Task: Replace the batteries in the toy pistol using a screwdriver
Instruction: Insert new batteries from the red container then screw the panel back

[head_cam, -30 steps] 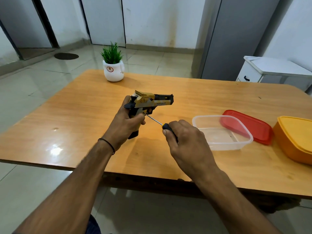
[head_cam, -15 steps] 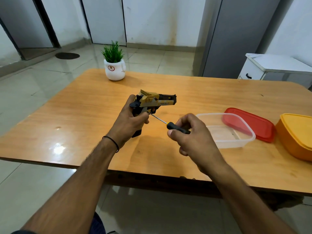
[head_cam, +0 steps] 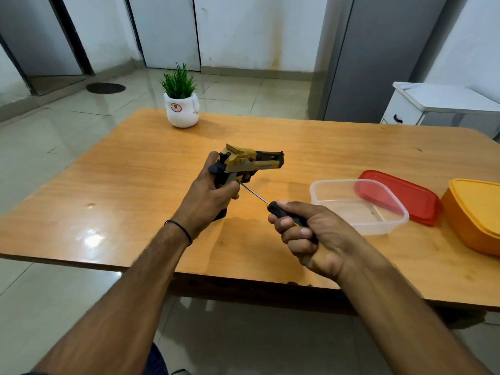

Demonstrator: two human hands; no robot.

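Gripping the toy pistol (head_cam: 251,163) by its handle, the left hand (head_cam: 208,196) is closed fully, fingers and thumb wrapped round the grip. The gold-and-black barrel points toward 3 o'clock. Only the black butt shows below the fist; whether it rests on the wooden table (head_cam: 121,185) cannot be told.

The right hand (head_cam: 316,236), at 4 o'clock from the pistol, is closed tight around the black handle of the screwdriver (head_cam: 281,212), fingers curled over it. The metal shaft runs up toward 10 o'clock, and its tip meets the pistol's frame just beside the left thumb, under the barrel.

A thin black band (head_cam: 180,230) circles the left wrist.

At 2 o'clock from the right hand, near it, stands a clear plastic container (head_cam: 378,230). A red lid (head_cam: 411,201) lies at the container's 3 o'clock side, partly seen through its wall. An orange lidded box (head_cam: 476,212) sits beside the lid at the table's 3 o'clock edge. A potted plant (head_cam: 180,104) stands at 11 o'clock from the pistol, well apart, near the far edge.
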